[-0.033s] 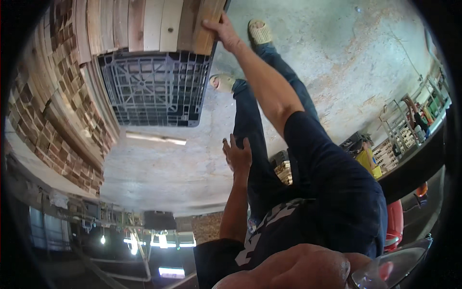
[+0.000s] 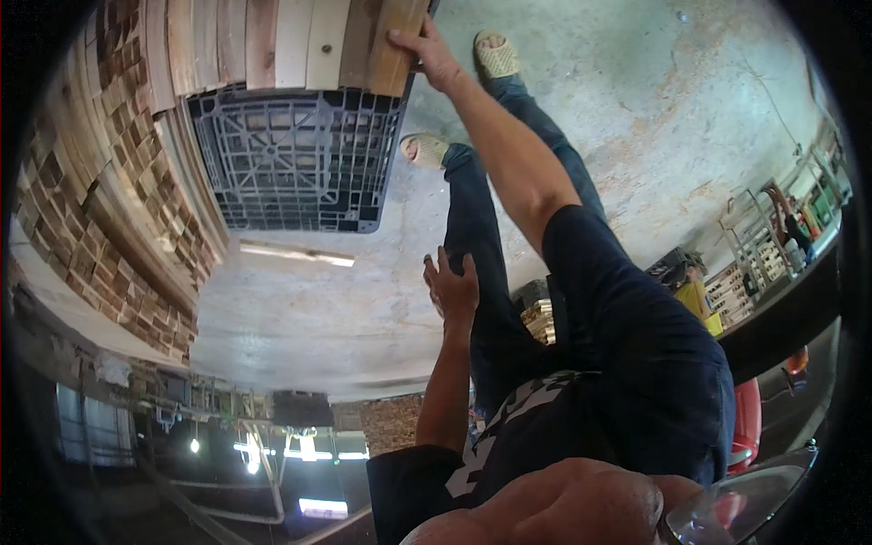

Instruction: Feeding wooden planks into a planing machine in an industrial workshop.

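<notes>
My right hand [image 2: 429,56] reaches far forward and grips the edge of an orange-brown wooden plank [image 2: 398,50], its thumb on top and its other fingers partly hidden at the side. This plank is the rightmost in a row of boards [image 2: 259,45] lying side by side on a black plastic pallet [image 2: 295,159]. Near my left leg, my left hand [image 2: 452,286] hangs in the air with its fingers spread and nothing in it. A loose strip of wood [image 2: 298,253] lies on the floor just off the pallet's near edge.
Tall stacks of timber [image 2: 109,263] with their cut ends showing stand at the left. My sandalled feet are on the concrete floor [image 2: 618,118], right of the pallet. A metal rack [image 2: 754,236], a person in yellow [image 2: 694,298] and a red chair [image 2: 747,422] are at the right.
The view has shifted slightly, so the pallet and boards sit a little higher in it. My right hand keeps its grip on the plank; my left hand stays open.
</notes>
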A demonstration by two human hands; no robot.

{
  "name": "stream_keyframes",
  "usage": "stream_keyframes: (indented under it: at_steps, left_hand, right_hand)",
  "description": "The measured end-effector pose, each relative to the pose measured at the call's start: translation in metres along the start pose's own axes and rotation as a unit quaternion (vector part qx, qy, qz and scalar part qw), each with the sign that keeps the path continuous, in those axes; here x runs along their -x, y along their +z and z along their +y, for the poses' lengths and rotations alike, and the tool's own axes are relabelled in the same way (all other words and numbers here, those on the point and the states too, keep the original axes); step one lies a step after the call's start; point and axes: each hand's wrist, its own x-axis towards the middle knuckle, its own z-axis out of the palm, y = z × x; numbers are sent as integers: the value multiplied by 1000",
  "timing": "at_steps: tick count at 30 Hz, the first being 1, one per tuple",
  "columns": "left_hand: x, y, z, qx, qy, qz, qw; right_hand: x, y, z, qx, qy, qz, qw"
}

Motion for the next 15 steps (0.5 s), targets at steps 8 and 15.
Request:
stream_keyframes:
  at_steps: [8,15]
  left_hand:
    - [0,-1,2,-4,-21,-6,1000]
    - [2,-2,-3,5,-26,-1,1000]
  right_hand:
    - [26,7,16,71,119,-16,990]
    - [28,19,35,3,76,4,997]
